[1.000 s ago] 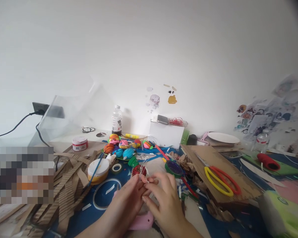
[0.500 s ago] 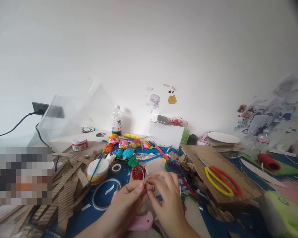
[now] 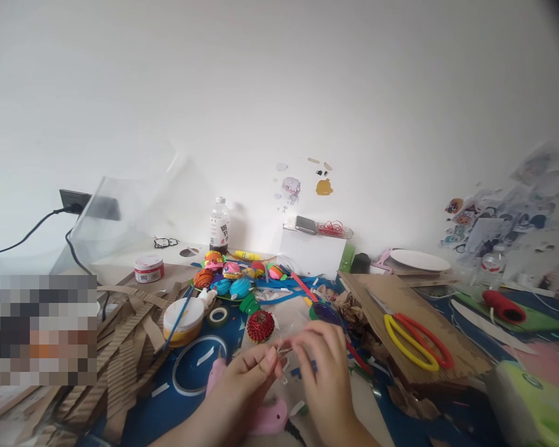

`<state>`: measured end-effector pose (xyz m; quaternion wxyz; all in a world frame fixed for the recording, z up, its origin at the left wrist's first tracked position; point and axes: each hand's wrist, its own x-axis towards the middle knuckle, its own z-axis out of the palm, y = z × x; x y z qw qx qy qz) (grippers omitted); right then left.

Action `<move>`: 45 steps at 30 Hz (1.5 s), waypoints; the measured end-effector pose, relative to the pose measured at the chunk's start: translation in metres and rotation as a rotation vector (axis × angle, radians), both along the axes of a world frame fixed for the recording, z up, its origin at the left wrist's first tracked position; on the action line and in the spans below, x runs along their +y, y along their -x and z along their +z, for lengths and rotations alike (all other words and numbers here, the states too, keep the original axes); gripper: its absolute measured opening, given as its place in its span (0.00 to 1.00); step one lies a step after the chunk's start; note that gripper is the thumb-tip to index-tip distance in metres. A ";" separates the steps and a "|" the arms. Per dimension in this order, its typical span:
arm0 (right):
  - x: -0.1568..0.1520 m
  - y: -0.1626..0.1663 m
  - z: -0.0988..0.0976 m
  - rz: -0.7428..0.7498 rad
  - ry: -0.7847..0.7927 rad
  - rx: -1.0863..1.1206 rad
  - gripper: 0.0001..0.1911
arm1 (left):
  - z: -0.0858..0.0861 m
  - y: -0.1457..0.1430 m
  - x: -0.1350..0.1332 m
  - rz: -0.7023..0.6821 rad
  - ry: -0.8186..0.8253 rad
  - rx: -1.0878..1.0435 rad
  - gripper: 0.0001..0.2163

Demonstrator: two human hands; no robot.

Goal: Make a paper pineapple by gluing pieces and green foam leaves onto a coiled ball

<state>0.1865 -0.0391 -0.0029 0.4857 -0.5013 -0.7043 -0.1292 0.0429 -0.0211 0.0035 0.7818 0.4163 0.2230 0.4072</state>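
My left hand (image 3: 246,377) is closed, with thumb and forefinger pinching a thin pale string (image 3: 285,351). The fingertips of my right hand (image 3: 326,372) are closed on the same string just to the right, and a short end dangles below. Beyond my fingertips rests a red ridged paper ball (image 3: 261,326), apart from both hands. A pink glue gun (image 3: 271,417) lies under my left hand, partly covered by it.
Scissors (image 3: 412,338) with yellow and red handles lie on cardboard at right. Corrugated strips (image 3: 125,360) pile up at left, beside a lidded tub (image 3: 184,318). Several colourful paper ornaments (image 3: 233,271) sit behind, near a bottle (image 3: 220,225).
My hands have drawn slightly down and apart, with the right hand moving rightward. The string now shows between them, and the red ball is no longer overlapped by string or fingers.
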 end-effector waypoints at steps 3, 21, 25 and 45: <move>0.003 -0.009 0.000 -0.080 -0.020 0.105 0.08 | -0.006 0.001 0.002 0.081 0.016 0.129 0.12; -0.008 -0.004 0.011 0.394 0.101 -0.171 0.24 | -0.011 0.000 0.004 0.065 -0.438 0.368 0.16; -0.006 -0.005 0.010 0.329 0.028 -0.258 0.23 | -0.009 0.002 0.003 0.114 -0.593 0.442 0.15; -0.009 0.005 0.002 0.439 -0.022 -0.093 0.26 | -0.008 0.002 -0.002 -0.088 -0.510 0.367 0.24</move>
